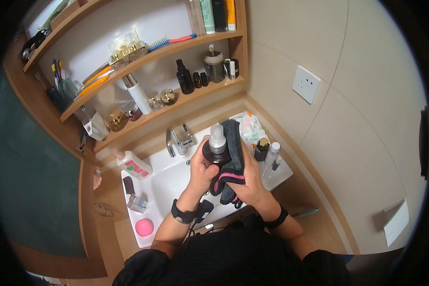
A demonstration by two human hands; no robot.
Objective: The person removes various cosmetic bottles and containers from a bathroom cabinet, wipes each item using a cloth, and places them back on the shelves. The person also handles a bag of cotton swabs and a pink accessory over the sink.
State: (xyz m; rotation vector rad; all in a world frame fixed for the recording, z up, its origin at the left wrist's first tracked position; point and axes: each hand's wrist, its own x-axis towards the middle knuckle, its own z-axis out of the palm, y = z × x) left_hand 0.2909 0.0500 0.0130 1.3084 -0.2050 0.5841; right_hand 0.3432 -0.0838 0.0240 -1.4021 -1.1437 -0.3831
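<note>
Over the white washbasin, my left hand grips a dark bottle with a clear cap, held top up towards the camera. My right hand holds a folded grey cloth with black and pink edging against the bottle's right side. The cloth's lower end hangs between my hands. The chrome faucet stands behind the basin, to the left of the bottle. The fingers behind the bottle and cloth are partly hidden.
A pump bottle, a comb, a small box and a pink round object line the left rim. Wipes and small bottles stand on the right. Wooden shelves with toiletries are behind; an open cabinet door is left.
</note>
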